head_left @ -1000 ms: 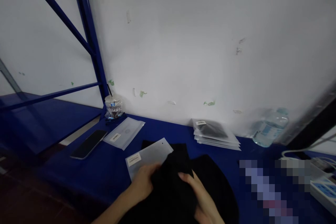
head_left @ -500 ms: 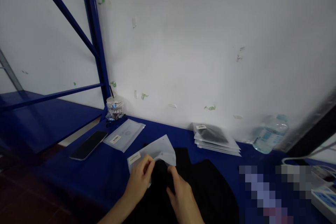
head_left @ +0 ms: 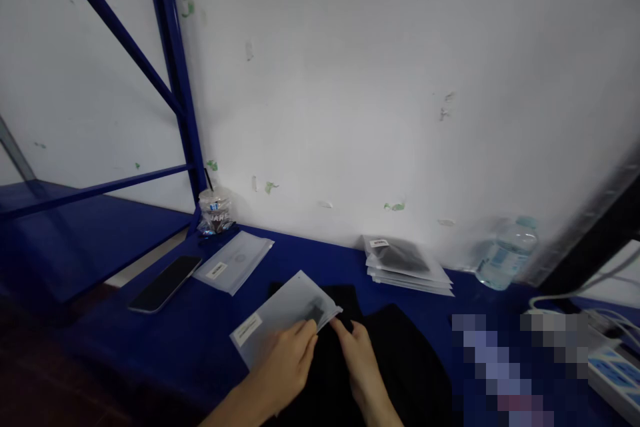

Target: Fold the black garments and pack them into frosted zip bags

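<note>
Open blue bench [head_left: 320, 250] separates the flat pouch [head_left: 233, 262] at left from the pouch stack [head_left: 407, 263] at far right; a phone [head_left: 165, 284] blocks the left edge, a bottle [head_left: 507, 253] the far right corner.

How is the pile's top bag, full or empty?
Not empty: something dark shows inside the top bag, through its cloudy plastic. I can't say how full.
</note>
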Demonstrator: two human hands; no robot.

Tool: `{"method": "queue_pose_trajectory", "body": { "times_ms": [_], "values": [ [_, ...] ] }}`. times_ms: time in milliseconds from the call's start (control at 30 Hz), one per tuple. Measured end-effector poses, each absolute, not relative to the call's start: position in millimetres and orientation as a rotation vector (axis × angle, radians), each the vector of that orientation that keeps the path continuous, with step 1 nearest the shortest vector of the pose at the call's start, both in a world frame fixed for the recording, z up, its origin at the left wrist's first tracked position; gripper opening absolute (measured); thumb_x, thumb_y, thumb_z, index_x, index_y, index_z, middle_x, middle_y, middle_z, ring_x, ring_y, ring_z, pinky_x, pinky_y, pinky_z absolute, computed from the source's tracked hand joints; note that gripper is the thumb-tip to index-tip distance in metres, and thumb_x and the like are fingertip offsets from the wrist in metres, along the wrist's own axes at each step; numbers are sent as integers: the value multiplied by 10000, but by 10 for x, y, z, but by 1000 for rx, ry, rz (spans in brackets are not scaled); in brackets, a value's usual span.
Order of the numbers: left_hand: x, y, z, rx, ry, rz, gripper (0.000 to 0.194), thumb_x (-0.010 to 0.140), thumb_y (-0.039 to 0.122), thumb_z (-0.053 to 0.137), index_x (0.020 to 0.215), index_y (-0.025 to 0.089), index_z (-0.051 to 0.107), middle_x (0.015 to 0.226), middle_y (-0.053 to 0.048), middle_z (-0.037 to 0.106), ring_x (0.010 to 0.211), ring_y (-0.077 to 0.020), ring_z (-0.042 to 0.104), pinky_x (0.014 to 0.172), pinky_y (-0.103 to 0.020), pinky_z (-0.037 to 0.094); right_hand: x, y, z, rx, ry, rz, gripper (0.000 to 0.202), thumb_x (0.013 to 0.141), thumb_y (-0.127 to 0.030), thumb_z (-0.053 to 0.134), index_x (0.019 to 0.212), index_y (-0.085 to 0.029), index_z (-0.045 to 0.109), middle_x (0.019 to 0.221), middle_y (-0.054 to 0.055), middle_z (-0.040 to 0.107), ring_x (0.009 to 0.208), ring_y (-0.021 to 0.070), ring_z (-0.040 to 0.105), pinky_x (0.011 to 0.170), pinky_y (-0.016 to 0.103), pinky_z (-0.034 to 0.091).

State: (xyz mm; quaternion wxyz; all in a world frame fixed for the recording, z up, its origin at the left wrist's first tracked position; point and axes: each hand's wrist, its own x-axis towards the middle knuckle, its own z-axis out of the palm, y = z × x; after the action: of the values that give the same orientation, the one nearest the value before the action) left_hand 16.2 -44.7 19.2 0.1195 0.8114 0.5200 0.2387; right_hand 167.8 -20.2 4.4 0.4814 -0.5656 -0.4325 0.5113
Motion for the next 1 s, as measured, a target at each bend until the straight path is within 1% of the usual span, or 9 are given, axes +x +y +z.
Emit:
{"method": "queue_pose_trajectory", "body": {
  "times_ms": [167,300,400,500,633,767,833,900,1000],
  "values": [
    [100,-328,203,2213,1578,795,200,933,183,320,774,222,436,730,9,610,665,-162,594,598,-257,375,1724,-462,139,-1171,-912,1567,410,716,-503,646,948,-166,642,777,53,691,695,197,671,627,284,519],
    [92,-319,224,2219,1514,789,204,930,178,316,775,221,441,722,17,602,654,-153,585,602,-252,372,1748,-520,157,-1302,-1075,1479,305,669,-421,718,767,-159,598,682,-4,625,473,103,575,474,218,462],
    [132,-372,310,2291,1523,734,215,930,175,312,782,223,461,741,11,616,682,-164,599,593,-258,357,1652,-374,81,-1340,-1085,1480,283,679,-390,694,708,-154,540,589,-38,558,415,97,550,394,202,415],
    [183,-412,402,2385,1508,660,219,935,188,316,785,224,472,744,11,625,660,-166,604,566,-264,338,1500,-202,11,-1207,-1102,1539,253,695,-354,665,776,-129,582,640,-5,617,470,117,597,451,220,465],
    [198,-397,390,2463,1550,586,191,923,173,328,825,218,486,775,-4,649,668,-183,625,558,-278,336,1399,-116,-2,-960,-1071,1665,247,697,-305,673,858,-121,633,796,45,688,723,162,672,641,238,519],
    [59,-458,232,2391,1560,557,156,928,245,384,831,222,503,805,3,656,707,-182,634,588,-273,373,1567,-145,44,-896,-1098,1826,309,722,-359,675,899,-107,657,868,74,701,860,175,675,821,280,504],
    [-61,-575,113,2351,1546,542,91,886,316,492,857,233,516,845,13,655,737,-179,634,614,-265,403,1713,-175,69,-1032,-1183,1735,339,711,-408,681,862,-104,669,845,78,702,807,182,688,759,280,529],
    [-189,-727,-17,2357,1617,561,156,825,345,584,934,250,526,912,1,652,781,-192,634,648,-270,436,1830,-230,83,-1203,-1228,1575,360,696,-449,682,798,-104,668,776,71,692,688,178,691,615,255,543],
    [-338,-935,-174,2469,1768,650,234,788,275,604,1006,260,521,922,-27,644,793,-212,632,652,-284,474,1855,-379,75,-1297,-1203,1555,359,690,-463,677,733,-109,635,668,44,657,547,154,666,467,215,507]
  ]
}}
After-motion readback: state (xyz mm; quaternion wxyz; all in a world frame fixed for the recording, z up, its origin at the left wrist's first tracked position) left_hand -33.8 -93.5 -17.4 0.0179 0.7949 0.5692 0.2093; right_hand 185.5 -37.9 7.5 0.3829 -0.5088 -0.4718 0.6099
